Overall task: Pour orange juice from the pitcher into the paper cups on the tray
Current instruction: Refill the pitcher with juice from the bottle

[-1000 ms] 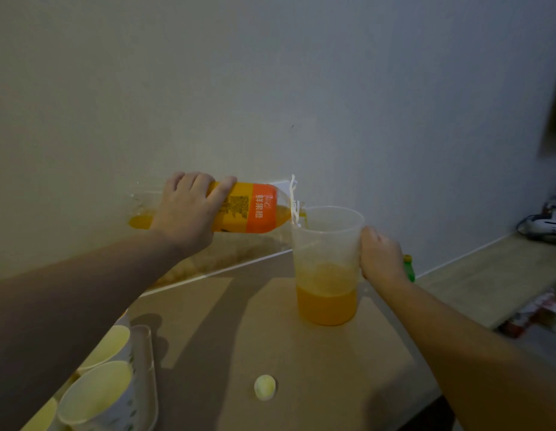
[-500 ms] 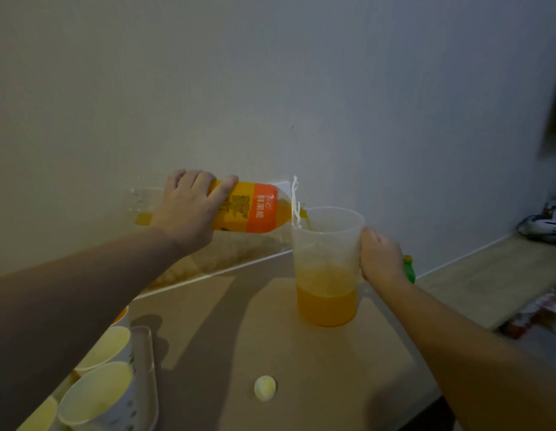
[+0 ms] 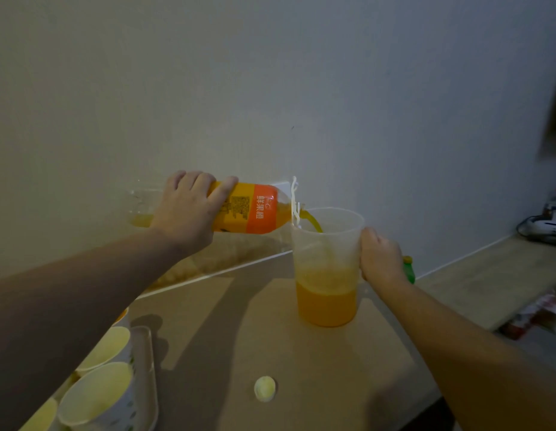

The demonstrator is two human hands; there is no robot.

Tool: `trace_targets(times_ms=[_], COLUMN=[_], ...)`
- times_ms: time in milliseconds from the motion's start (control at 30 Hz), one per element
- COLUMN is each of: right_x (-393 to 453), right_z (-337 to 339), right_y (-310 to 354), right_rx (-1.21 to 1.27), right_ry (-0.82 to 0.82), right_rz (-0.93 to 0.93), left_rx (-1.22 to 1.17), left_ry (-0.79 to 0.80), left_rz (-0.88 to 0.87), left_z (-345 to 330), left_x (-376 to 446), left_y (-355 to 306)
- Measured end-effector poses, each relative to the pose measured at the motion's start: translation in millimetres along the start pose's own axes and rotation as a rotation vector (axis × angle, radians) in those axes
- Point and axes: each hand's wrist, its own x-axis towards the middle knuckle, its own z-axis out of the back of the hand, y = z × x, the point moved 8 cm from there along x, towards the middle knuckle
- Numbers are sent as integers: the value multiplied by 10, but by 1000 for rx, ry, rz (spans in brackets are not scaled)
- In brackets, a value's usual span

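So the left hand point(image 3: 189, 213) has its fingers wrapped around a juice bottle point(image 3: 248, 208), tipped almost flat on its side, and a stream of orange juice point(image 3: 312, 221) runs from its mouth over the rim of the clear pitcher point(image 3: 328, 244). The pitcher stands upright on the brown table point(image 3: 301, 368), somewhere under half full of juice, pretty much in the middle of the view. The right hand point(image 3: 381, 259) is curled around the pitcher's handle side, gripping it. Something green point(image 3: 409, 269) pokes out just behind that hand, can't tell what it is.

Down in the lower left corner the paper cups point(image 3: 99, 396) sit together on a clear tray point(image 3: 146, 368), well apart from the pitcher. The nearest ones look pale inside; one further back, mostly hidden by the left arm, shows orange at the top. A small yellowish bottle cap point(image 3: 265, 388) lies on the table between the tray and the pitcher, closer to the front edge.
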Motion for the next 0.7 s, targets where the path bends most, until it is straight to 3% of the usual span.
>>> trace_targets(times_ms=[700], right_x=[-8], right_z=[7], right_y=[9], right_rx=[-17], right_ry=[-5], right_rz=[24], left_rx=[3], left_ry=[23], left_rz=[12], left_z=[-15], left_x=[-3], left_y=[4])
